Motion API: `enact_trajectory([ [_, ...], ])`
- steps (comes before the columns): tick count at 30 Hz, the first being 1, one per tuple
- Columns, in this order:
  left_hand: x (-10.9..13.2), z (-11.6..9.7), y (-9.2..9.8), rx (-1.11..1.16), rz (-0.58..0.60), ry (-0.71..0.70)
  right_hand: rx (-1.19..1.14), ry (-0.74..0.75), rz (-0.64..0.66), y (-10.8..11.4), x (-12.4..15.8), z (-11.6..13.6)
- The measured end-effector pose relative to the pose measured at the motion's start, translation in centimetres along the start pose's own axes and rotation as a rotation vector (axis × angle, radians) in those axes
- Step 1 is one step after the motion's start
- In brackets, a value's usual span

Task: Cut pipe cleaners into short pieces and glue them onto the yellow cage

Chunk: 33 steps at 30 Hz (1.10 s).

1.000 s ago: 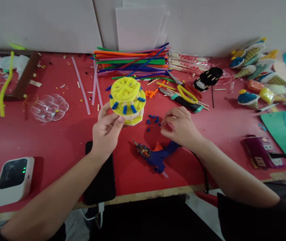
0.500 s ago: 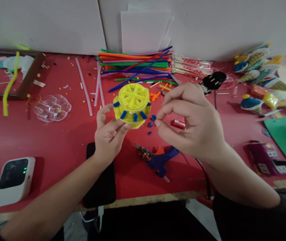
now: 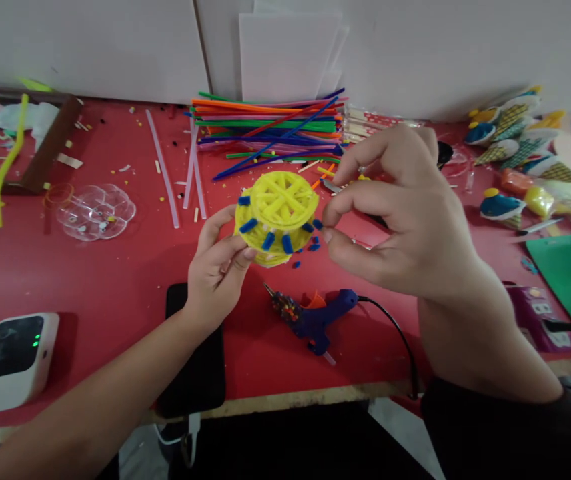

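My left hand [image 3: 218, 277] grips a round yellow pipe-cleaner model [image 3: 281, 200] by its lower left edge. A spoked wheel forms its top, and short blue pieces ring the rim below. At the model's right side, my right hand [image 3: 390, 213] pinches a short blue pipe-cleaner piece [image 3: 317, 225] between thumb and forefinger. The piece is at or very near the rim; whether it touches I cannot tell. More blue bits [image 3: 314, 245] lie on the red table under the hands. Below the model rests a blue glue gun [image 3: 315, 323], its nozzle pointing left.
Coloured pipe cleaners [image 3: 270, 127] lie in a pile at the back. A clear flower-shaped dish [image 3: 98, 212] and a brown frame [image 3: 48, 147] are on the left. Close by are a black phone [image 3: 198, 370] and a white device [image 3: 13, 363]. Penguin-like figures [image 3: 503, 205] sit right.
My right hand has brought the blue piece up against or close to the model's right rim. The model has shifted slightly right and turned a little in my left hand.
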<state>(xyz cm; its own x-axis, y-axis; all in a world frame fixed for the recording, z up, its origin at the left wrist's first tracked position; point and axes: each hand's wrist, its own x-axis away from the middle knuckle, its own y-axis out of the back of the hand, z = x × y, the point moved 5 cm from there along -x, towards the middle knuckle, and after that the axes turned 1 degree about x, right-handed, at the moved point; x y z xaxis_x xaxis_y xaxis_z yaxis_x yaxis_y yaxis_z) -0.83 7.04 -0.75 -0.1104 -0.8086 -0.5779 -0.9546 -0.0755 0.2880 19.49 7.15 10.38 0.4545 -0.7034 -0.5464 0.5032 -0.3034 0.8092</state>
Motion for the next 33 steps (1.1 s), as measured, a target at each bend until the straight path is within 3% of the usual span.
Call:
enact_trajectory([
  [6, -0.08, -0.07, -0.19, 0.052, 0.018, 0.047, -0.001, 0.044, 0.101, 0.09, -0.28, -0.02],
  [15, -0.12, -0.23, -0.3, 0.063, 0.028, 0.018, 0.012, 0.054, 0.137, 0.01, -0.41, 0.0],
  [26, -0.23, -0.2, -0.28, 0.013, 0.038, 0.05, 0.023, 0.047, 0.162, 0.05, -0.46, -0.09],
  [33, -0.17, -0.17, -0.33, 0.098, 0.031, 0.027, -0.028, 0.034, 0.119, 0.81, -0.83, -0.1],
])
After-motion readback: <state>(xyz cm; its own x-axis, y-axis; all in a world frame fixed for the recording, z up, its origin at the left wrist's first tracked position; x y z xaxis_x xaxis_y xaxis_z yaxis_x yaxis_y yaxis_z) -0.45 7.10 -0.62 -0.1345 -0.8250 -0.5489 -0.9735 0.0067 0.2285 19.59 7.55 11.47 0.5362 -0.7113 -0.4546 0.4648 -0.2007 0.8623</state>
